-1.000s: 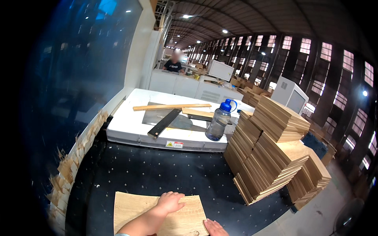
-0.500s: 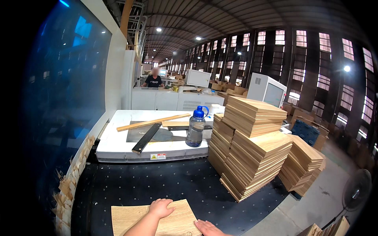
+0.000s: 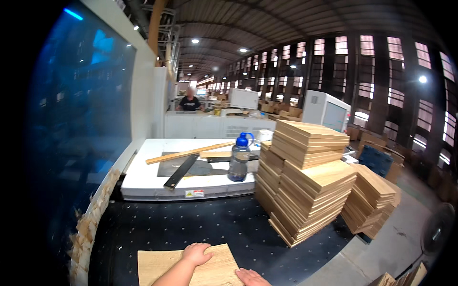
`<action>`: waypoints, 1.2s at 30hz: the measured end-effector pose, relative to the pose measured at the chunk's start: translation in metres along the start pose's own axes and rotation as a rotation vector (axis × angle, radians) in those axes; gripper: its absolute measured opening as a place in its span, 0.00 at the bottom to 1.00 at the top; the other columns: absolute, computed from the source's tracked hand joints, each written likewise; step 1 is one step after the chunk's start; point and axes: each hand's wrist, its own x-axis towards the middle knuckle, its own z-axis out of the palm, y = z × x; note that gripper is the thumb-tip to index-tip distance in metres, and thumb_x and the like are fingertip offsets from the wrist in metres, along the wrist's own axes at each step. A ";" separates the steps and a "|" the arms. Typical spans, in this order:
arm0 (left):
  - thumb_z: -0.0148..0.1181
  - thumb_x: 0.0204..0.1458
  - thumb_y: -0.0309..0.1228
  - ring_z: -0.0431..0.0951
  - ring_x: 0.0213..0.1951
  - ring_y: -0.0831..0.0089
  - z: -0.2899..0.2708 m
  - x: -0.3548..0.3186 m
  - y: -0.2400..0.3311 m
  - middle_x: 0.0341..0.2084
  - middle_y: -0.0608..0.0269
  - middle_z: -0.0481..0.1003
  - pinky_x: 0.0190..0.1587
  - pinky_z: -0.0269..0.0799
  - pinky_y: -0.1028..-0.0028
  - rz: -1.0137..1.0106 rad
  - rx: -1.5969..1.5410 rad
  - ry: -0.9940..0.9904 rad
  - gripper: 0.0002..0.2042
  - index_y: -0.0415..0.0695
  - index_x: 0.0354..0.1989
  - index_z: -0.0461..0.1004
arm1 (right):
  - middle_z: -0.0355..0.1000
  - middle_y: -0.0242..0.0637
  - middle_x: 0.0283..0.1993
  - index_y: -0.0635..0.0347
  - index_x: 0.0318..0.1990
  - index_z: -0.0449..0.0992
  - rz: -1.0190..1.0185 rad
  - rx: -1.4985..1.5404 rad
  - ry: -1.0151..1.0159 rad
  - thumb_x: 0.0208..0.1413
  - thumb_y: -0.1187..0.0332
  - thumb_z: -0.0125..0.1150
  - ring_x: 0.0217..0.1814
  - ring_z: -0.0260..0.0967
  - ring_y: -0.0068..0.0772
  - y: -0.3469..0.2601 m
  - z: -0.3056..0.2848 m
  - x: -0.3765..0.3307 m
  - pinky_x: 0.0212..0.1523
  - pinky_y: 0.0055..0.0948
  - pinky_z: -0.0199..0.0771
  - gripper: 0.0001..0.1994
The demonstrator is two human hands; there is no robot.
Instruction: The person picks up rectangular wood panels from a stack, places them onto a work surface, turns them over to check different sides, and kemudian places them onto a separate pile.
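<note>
A light wooden board (image 3: 162, 264) lies flat on the black perforated machine table (image 3: 200, 226) at the bottom of the view. My left hand (image 3: 196, 253) rests palm down on the board's far edge, fingers curled over it. My right hand (image 3: 252, 277) lies flat on the board's right corner, mostly cut off by the frame's lower edge. Neither hand lifts the board off the table.
Tall stacks of wooden boards (image 3: 305, 176) stand at the right. A white bench (image 3: 191, 178) behind holds a blue-capped water bottle (image 3: 239, 157), a metal square (image 3: 182, 170) and a wooden strip (image 3: 191, 152). Wood offcuts (image 3: 88, 226) line the left edge. A person (image 3: 190, 101) works far back.
The view has tilted up and shifted, so the board and both hands sit lower in the picture. The hands keep their places on the board.
</note>
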 end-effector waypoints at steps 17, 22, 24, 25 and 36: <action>0.62 0.38 0.24 0.66 0.52 0.54 -0.071 -0.073 -0.095 0.47 0.51 0.68 0.55 0.61 0.64 -0.124 -0.155 0.571 0.19 0.38 0.43 0.70 | 0.61 0.53 0.58 0.65 0.58 0.60 0.042 0.175 -0.018 0.49 0.49 0.57 0.64 0.53 0.54 -0.005 0.001 0.014 0.62 0.51 0.50 0.35; 0.66 0.36 0.34 0.65 0.50 0.52 -0.086 -0.167 -0.086 0.44 0.49 0.67 0.54 0.63 0.62 -0.613 -0.003 0.465 0.27 0.39 0.48 0.68 | 0.57 0.59 0.61 0.70 0.59 0.58 0.183 0.038 -0.056 0.45 0.49 0.62 0.68 0.46 0.59 -0.009 -0.012 0.005 0.65 0.55 0.43 0.40; 0.66 0.36 0.37 0.68 0.47 0.50 -0.081 -0.199 -0.073 0.42 0.48 0.67 0.50 0.65 0.59 -0.693 -0.009 0.295 0.31 0.38 0.51 0.66 | 0.57 0.60 0.60 0.73 0.59 0.58 0.166 0.051 -0.062 0.44 0.48 0.62 0.67 0.48 0.60 -0.008 -0.004 0.008 0.65 0.54 0.45 0.41; 0.65 0.37 0.38 0.68 0.47 0.49 -0.076 -0.212 -0.062 0.42 0.44 0.67 0.50 0.66 0.60 -0.725 -0.003 0.293 0.30 0.39 0.51 0.66 | 0.58 0.60 0.60 0.72 0.59 0.58 0.148 0.062 -0.060 0.44 0.47 0.62 0.67 0.48 0.60 -0.006 0.000 0.007 0.65 0.53 0.46 0.41; 0.66 0.36 0.40 0.72 0.38 0.48 -0.071 -0.213 -0.054 0.32 0.43 0.71 0.41 0.69 0.58 -0.722 0.065 0.346 0.25 0.37 0.40 0.68 | 0.58 0.58 0.60 0.69 0.59 0.60 0.127 0.053 -0.066 0.45 0.50 0.62 0.67 0.48 0.58 0.003 0.013 0.002 0.65 0.50 0.47 0.39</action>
